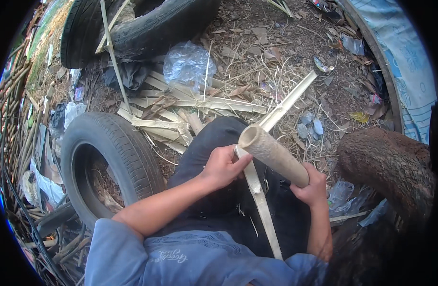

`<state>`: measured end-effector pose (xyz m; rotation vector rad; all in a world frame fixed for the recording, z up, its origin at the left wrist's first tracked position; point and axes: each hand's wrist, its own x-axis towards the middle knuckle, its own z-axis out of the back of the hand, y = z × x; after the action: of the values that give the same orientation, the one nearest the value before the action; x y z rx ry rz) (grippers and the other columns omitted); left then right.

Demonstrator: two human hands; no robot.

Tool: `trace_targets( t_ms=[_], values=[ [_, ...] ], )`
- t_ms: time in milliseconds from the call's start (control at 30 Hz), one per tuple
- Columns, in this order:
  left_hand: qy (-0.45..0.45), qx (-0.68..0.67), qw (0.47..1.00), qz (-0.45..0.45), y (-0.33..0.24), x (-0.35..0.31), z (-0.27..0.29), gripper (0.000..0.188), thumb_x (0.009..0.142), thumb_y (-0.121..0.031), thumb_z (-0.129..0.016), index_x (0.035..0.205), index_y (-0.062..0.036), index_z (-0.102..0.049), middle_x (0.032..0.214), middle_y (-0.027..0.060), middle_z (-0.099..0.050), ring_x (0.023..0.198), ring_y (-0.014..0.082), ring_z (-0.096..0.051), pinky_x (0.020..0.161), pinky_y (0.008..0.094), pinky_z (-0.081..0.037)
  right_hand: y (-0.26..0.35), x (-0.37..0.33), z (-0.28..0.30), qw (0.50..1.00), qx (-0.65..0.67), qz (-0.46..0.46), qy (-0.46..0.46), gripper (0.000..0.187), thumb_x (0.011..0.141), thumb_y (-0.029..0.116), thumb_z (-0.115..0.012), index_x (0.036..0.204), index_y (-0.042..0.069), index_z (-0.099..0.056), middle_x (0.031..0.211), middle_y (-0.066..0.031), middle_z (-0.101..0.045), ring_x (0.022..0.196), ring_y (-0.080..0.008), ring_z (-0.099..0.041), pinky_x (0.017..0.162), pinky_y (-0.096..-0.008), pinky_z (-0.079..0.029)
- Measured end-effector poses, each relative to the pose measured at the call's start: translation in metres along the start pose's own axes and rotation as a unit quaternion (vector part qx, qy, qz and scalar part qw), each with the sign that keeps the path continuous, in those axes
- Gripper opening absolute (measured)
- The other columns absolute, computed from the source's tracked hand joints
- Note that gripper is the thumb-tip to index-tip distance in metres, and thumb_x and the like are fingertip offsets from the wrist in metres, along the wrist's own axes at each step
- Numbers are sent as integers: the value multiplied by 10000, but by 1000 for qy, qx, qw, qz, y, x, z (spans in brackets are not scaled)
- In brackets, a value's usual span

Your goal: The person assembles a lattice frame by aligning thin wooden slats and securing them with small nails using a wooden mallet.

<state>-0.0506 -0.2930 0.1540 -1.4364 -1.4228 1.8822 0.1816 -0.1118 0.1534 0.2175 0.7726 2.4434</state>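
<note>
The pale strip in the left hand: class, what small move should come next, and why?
Perhaps slide the left hand slightly down the pale strip, since that hand appears close to the open end of the hollow tube in the right hand.

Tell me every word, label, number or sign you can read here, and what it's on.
Blue shirt: pale script lettering on the chest; I won't copy its wording.
Small purple packet: any print is too small to read.
Nearer tire: no legible marking.
Pale tube: no lettering visible.
</note>
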Motion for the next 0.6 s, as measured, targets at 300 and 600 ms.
trace_targets(
  t_ms=[300,600],
  values=[
    [0,85,996,-37,5,2,4,281,841,-242,-748,1007,-23,-690,657,75,-634,587,128,-594,594,333,-481,-2,26,7,997,-31,32,55,456,536,158,-785,962,56,-659,808,-147,-692,726,-339,-693,663,-402,-551],
    [-15,-5,1000,8,15,3,-2,258,897,-225,-698,1022,-3,-659,669,67,-631,585,115,-571,601,308,-483,-7,32,11,999,13,11,34,419,550,127,-739,953,40,-660,795,-178,-686,747,-363,-694,685,-393,-548]
  ],
)
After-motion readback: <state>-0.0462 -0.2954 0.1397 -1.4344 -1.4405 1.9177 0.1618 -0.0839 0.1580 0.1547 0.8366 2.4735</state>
